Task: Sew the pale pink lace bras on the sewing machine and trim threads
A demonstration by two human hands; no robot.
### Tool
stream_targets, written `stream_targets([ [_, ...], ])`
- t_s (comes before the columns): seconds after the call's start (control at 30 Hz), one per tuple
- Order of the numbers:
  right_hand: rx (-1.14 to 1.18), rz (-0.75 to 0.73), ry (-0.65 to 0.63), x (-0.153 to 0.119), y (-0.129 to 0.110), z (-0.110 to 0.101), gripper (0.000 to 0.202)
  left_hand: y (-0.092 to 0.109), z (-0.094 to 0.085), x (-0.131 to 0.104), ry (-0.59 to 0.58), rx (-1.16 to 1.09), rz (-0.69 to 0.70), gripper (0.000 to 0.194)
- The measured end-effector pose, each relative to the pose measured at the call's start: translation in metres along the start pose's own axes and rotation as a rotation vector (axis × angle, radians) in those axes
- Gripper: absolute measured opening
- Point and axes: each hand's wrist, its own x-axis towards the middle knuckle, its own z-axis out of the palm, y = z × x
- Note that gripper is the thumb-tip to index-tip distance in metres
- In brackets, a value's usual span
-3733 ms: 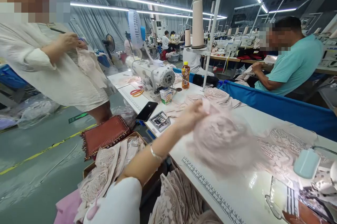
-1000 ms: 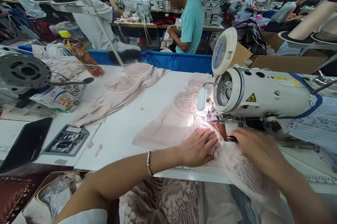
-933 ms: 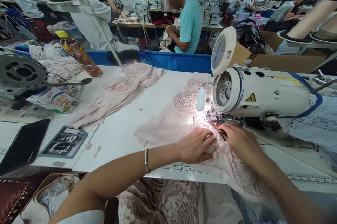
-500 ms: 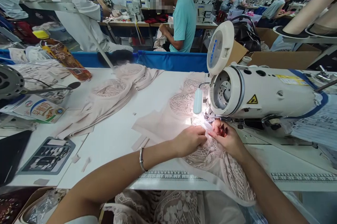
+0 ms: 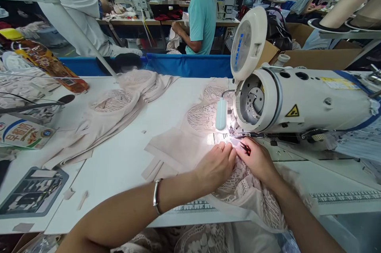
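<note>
A pale pink lace garment [image 5: 201, 116] lies under the head of a white sewing machine [image 5: 300, 100], and its lower part drapes over the table's front edge. My left hand [image 5: 217, 165] is closed, pinching the garment's edge just in front of the lit needle area. Close beside it, my right hand [image 5: 257, 160] is also closed, thumb and forefinger at the same edge. Small dark, pointed thread snips [image 5: 245, 148] show among its curled fingers. A small white label-like piece [image 5: 224, 138] lies by the needle. The pinched fabric is partly hidden by my fingers.
More pink garments [image 5: 119, 100] lie stacked at left. Beyond them are a tea bottle [image 5: 50, 64], a printed packet [image 5: 25, 132] and a grey tray [image 5: 32, 191]. A blue cloth trough [image 5: 190, 66] runs behind the table. Co-workers sit farther back.
My left hand has turned, its fingers now spread further along the garment's edge. The snips' points show more clearly in my right hand. The view has shifted slightly right.
</note>
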Motion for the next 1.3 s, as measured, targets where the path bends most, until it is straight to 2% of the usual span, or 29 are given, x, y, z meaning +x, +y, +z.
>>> stream_targets([
  [0.1, 0.014, 0.095, 0.047, -0.001, 0.001, 0.002, 0.027, -0.001, 0.002, 0.0, 0.037, 0.084, 0.05, 0.036],
  [0.2, -0.123, 0.129, 0.029, -0.002, -0.002, 0.0, 0.028, -0.002, 0.002, -0.003, 0.07, 0.123, 0.128, 0.039],
  [0.27, -0.197, 0.076, 0.011, -0.003, -0.006, -0.002, 0.031, -0.003, 0.0, -0.004, 0.058, 0.115, 0.149, 0.036],
  [0.37, -0.151, -0.031, 0.06, -0.004, -0.009, -0.002, 0.037, -0.002, -0.006, -0.005, 0.022, 0.116, 0.173, 0.029],
  [0.5, -0.006, -0.075, 0.051, -0.005, -0.007, 0.001, 0.021, 0.0, -0.011, -0.006, -0.02, 0.144, 0.2, 0.029],
  [0.67, -0.003, -0.096, 0.039, -0.008, -0.004, 0.002, 0.04, 0.0, -0.003, -0.006, 0.011, 0.144, 0.152, 0.043],
  [0.73, -0.034, -0.081, 0.041, -0.01, -0.004, 0.002, 0.035, -0.001, 0.001, -0.006, 0.013, 0.111, 0.11, 0.047],
  [0.83, -0.119, -0.031, 0.07, -0.01, -0.004, 0.004, 0.017, -0.002, 0.001, -0.005, 0.009, 0.069, 0.091, 0.047],
  [0.93, -0.176, 0.004, 0.101, -0.009, -0.004, 0.005, 0.03, -0.003, -0.001, -0.005, 0.006, 0.088, 0.118, 0.045],
  [1.03, -0.155, -0.007, 0.114, -0.008, -0.002, 0.006, 0.034, -0.002, 0.0, -0.006, 0.011, 0.114, 0.132, 0.044],
  [1.17, -0.067, 0.015, 0.079, -0.008, -0.001, 0.006, 0.024, -0.001, 0.007, -0.005, 0.001, 0.117, 0.132, 0.049],
  [1.3, -0.153, 0.057, 0.039, -0.007, -0.005, 0.005, 0.02, -0.002, 0.005, -0.003, -0.012, 0.127, 0.123, 0.042],
])
